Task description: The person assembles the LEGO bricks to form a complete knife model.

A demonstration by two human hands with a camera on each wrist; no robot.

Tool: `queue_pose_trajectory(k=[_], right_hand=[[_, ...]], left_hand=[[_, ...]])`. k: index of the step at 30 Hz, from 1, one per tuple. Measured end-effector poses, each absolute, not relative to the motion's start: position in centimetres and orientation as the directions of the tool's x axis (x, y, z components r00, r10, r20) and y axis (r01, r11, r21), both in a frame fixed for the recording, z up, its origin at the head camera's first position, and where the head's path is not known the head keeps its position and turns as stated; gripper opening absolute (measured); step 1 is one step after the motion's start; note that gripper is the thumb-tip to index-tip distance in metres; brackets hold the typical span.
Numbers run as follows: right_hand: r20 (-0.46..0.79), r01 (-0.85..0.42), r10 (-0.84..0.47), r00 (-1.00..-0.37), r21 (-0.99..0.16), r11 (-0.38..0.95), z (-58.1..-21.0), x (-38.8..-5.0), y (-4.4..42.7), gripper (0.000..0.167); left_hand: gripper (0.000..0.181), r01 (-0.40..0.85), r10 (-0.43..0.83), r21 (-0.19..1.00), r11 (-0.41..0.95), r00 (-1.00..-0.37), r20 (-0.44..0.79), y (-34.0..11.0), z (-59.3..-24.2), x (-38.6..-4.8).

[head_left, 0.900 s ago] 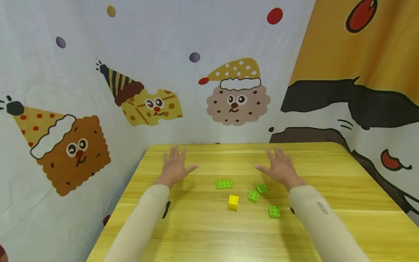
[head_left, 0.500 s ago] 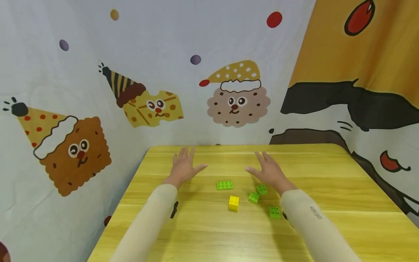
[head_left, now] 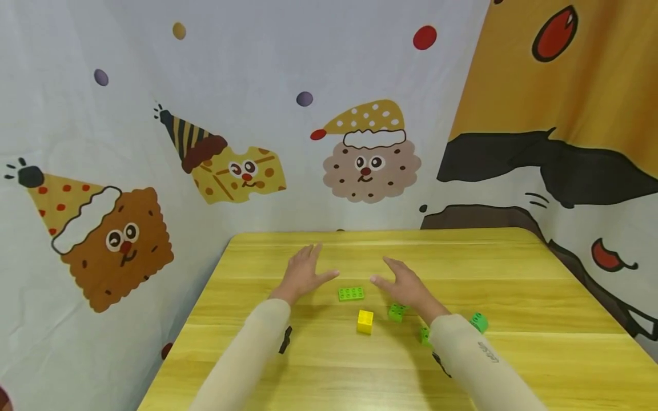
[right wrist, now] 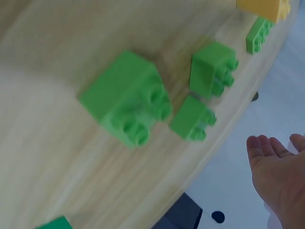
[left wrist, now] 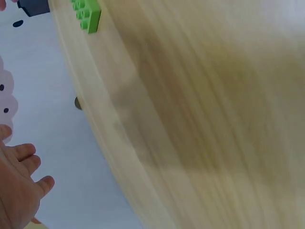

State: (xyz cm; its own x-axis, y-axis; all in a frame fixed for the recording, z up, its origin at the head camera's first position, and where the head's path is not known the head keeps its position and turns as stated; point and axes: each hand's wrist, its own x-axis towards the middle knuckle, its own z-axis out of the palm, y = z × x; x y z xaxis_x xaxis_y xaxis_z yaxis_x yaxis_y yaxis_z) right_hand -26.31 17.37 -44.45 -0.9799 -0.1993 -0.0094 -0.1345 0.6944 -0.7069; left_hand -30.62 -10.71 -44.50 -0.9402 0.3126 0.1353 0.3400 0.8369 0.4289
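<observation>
My left hand (head_left: 302, 275) is held over the table with fingers extended and thumb apart, holding nothing. Opposite it, my right hand (head_left: 409, 289) hovers in much the same pose. Between them lies a long green toy building brick (head_left: 351, 294), with a yellow brick (head_left: 365, 322) just nearer to me. A square green brick (head_left: 396, 313) shows beside the right hand, which partly covers another one behind it; the right wrist view shows that smaller green brick (right wrist: 193, 119) fully. The right sleeve half hides a further green brick (head_left: 425, 337).
A darker green brick (head_left: 479, 322) lies right of the right forearm. The wooden table (head_left: 288, 377) has its far edge against a white printed curtain (head_left: 288, 51). Dark straps hang at both sleeves.
Both hands have moved inward toward each other and slightly nearer to me. The darker green brick has come into sight beside the right sleeve. The bricks lie where they were.
</observation>
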Motion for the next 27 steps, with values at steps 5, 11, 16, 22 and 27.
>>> queue_pose_trajectory(k=[5,11,16,22,27], right_hand=[[-0.013,-0.108,-0.176,-0.984,-0.743,0.661,-45.2,-25.2,16.4,0.084],[-0.011,-0.106,-0.19,-0.982,-0.798,0.593,-46.5,-23.7,15.7,0.08],[0.0,-0.108,-0.196,-0.981,-0.835,0.54,-47.5,-22.8,15.5,0.078],[-0.016,-0.074,-0.168,-0.986,-0.855,0.513,-48.5,-21.6,15.4,0.072],[-0.015,-0.057,-0.135,-0.991,-0.855,0.516,-49.1,-20.9,15.3,0.069]], left_hand=[[0.097,0.308,0.302,0.519,0.797,-0.948,0.099,-10.4,-45.5,-30.3],[0.093,0.277,0.304,0.613,0.74,-0.951,0.063,-10.1,-46.6,-29.9],[0.09,0.256,0.311,0.676,0.691,-0.95,0.042,-9.6,-47.2,-29.6],[0.086,0.222,0.311,0.743,0.632,-0.95,0.02,-9.1,-48.1,-29.5],[0.083,0.199,0.316,0.779,0.595,-0.949,0.002,-8.7,-48.7,-29.3]])
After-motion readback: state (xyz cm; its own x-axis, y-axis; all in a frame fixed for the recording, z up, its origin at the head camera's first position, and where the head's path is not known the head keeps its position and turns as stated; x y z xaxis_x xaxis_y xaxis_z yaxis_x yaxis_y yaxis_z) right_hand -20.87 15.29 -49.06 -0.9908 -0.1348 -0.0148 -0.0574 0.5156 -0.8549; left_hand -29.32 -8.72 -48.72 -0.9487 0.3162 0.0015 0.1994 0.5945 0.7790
